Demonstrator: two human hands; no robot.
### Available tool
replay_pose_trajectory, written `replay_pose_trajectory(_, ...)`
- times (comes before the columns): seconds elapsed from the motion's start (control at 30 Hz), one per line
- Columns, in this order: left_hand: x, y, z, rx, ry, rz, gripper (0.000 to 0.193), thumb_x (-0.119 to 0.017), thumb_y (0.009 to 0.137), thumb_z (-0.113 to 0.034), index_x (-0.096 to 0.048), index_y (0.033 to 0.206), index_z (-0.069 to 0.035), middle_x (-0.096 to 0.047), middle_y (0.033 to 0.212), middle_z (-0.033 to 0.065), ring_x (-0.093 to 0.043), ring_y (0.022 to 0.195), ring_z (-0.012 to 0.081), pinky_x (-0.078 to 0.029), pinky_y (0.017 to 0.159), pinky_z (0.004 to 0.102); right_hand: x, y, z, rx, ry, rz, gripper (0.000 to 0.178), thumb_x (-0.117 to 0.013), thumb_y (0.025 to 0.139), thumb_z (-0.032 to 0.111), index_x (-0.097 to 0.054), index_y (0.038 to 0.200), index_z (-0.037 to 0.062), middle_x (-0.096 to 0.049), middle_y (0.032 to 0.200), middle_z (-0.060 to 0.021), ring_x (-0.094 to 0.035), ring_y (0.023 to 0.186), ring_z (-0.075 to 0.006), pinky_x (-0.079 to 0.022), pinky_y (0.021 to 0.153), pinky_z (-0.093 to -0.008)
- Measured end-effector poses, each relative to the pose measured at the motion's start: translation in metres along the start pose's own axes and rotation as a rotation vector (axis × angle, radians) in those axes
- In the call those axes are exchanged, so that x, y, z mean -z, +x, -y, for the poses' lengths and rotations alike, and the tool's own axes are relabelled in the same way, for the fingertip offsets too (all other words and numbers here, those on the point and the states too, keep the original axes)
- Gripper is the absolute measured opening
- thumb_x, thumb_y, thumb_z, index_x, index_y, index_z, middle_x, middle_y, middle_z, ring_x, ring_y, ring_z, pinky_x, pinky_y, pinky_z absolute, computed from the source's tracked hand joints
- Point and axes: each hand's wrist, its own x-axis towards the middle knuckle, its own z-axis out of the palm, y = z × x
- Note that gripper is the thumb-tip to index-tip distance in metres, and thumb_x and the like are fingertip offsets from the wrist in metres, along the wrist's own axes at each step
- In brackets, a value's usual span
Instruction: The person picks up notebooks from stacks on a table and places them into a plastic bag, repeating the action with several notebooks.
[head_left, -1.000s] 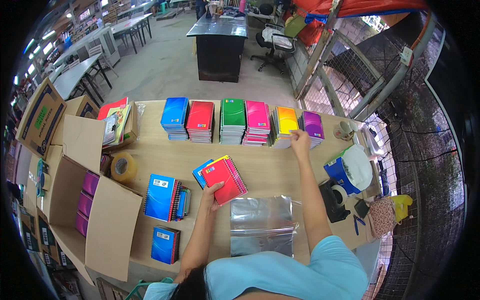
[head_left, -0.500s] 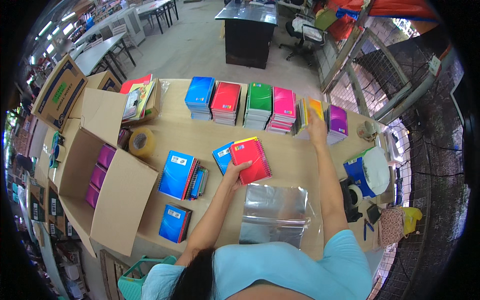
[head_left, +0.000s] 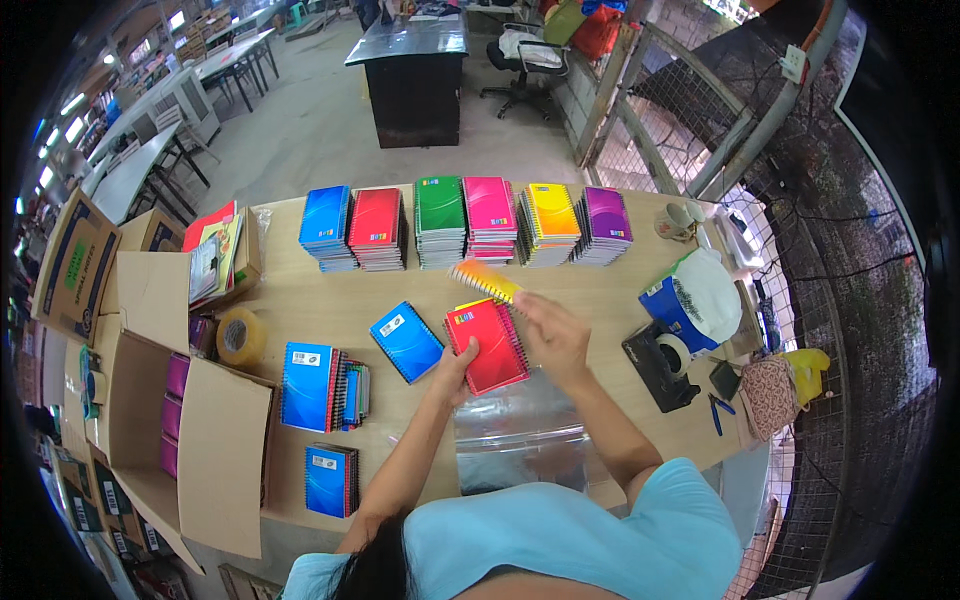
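My left hand [head_left: 457, 368] grips a red spiral notebook [head_left: 487, 345], with a yellow edge showing at its top and a purplish one along its right side. A yellow-orange spiral notebook [head_left: 484, 280], tilted and blurred by motion, is pinched in my right hand [head_left: 553, 335] just above the red one. On the table left of them lies a blue spiral notebook [head_left: 407, 341]. Along the far side stand notebook stacks in blue [head_left: 325, 214], red [head_left: 376, 217], green [head_left: 440, 204], pink [head_left: 488, 205], yellow [head_left: 552, 211] and purple [head_left: 602, 214]. Clear plastic bags [head_left: 522, 440] lie below my hands.
At left, an open carton [head_left: 225, 440] holds purple notebooks; a tape roll [head_left: 240, 337] sits beside it. Two mixed notebook piles [head_left: 308, 385] [head_left: 331, 478] are near it. At right are a tape dispenser [head_left: 660, 367], a blue-white pack [head_left: 690, 300], pliers [head_left: 718, 413] and a mug [head_left: 674, 221].
My right hand has come back from the yellow stack with a yellow notebook, toward the red one in my left hand. The blue notebook now lies apart from the held ones. The view has shifted.
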Motion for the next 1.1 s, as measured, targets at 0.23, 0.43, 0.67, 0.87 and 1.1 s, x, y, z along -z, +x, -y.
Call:
replay_pose_trajectory(0.23,0.002,0.001,0.032,0.144,-0.209,-0.040,0.045,-0.064,0.085,-0.024,-0.049,0.121,-0.002,-0.061,0.112,0.0118,-0.063,0.099,0.0248,-0.053,0.090,0.0410,0.006,-0.047,0.009,0.045,0.081,0.624,0.036,-0.071,0.075,0.009,-0.065,0.111,0.0044,-0.066,0.110,-0.0126,-0.064,0.098,-0.0301,-0.053,0.083,-0.0367)
replay_pose_trajectory(0.43,-0.005,0.004,0.024,0.119,-0.217,-0.023,0.041,-0.064,0.080,-0.007,-0.051,0.117,0.000,-0.063,0.106,0.0144,-0.064,0.096,0.0289,-0.054,0.086,0.0435,0.095,0.054,-0.206,-0.545,-0.291,-0.269,0.028,-0.069,0.081,0.026,-0.069,0.093,0.0009,-0.069,0.085,-0.0183,-0.067,0.081,-0.0276,-0.051,0.074,-0.0354)
replay_pose_trajectory(0.67,-0.015,0.005,0.021,0.031,-0.111,-0.056,0.046,-0.064,0.077,-0.003,-0.047,0.120,-0.001,-0.061,0.108,0.0144,-0.064,0.096,0.0302,-0.055,0.085,0.0445,0.118,0.125,-0.338,-1.168,-0.817,-0.026,0.064,-0.077,0.070,0.043,-0.060,0.119,0.0054,-0.055,0.130,-0.0139,-0.056,0.114,-0.0277,-0.040,0.100,-0.0463)
replay_pose_trajectory(0.87,-0.002,0.015,0.005,-0.049,-0.064,-0.081,0.050,-0.064,0.077,0.000,-0.042,0.122,0.000,-0.058,0.110,0.0158,-0.064,0.096,0.0305,-0.056,0.081,0.0433,0.096,0.176,-0.299,-1.050,-0.581,0.163,0.052,-0.083,0.062,0.036,-0.070,0.102,0.0060,-0.066,0.109,-0.0159,-0.064,0.101,-0.0246,-0.050,0.086,-0.0374)
replay_pose_trajectory(1.1,-0.007,0.009,0.018,0.048,-0.050,-0.079,0.045,-0.065,0.076,-0.002,-0.047,0.117,0.002,-0.061,0.105,0.0135,-0.065,0.093,0.0263,-0.056,0.079,0.0389,0.103,0.154,-0.327,-0.952,-0.603,0.120,0.048,-0.084,0.059,0.039,-0.072,0.091,0.0051,-0.071,0.094,-0.0142,-0.069,0.086,-0.0273,-0.053,0.075,-0.0347)
